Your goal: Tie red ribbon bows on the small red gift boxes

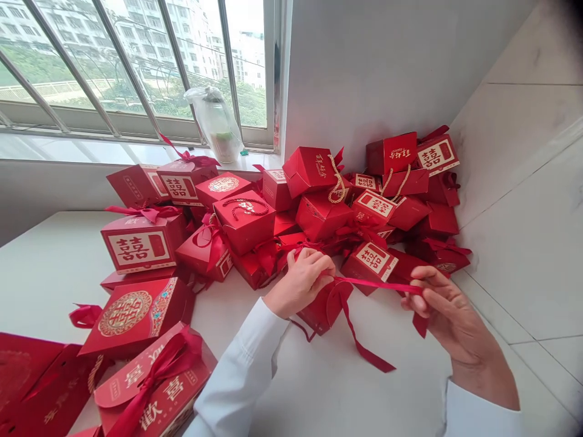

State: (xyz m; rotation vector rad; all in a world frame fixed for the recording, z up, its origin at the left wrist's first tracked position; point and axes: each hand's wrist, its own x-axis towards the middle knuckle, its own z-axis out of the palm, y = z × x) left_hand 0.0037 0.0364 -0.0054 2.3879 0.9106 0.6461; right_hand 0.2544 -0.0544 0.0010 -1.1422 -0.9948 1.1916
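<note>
The left hand curls closed over a small red cardboard gift box on a white tabletop, seemingly pinching the knot, while the right hand's thumb and fingers grip a red satin ribbon, holding it taut, beside a heap of red gift boxes.

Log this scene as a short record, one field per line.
Left hand: fingers grip the red ribbon at the top of a small red gift box
Right hand: fingers hold the same ribbon, stretched taut
Ribbon tail: lies loose on the white table
Nearby: pile of red gift boxes, many with gold-trimmed double-happiness labels
Background: clear plastic bag on the sill of a barred window
</note>
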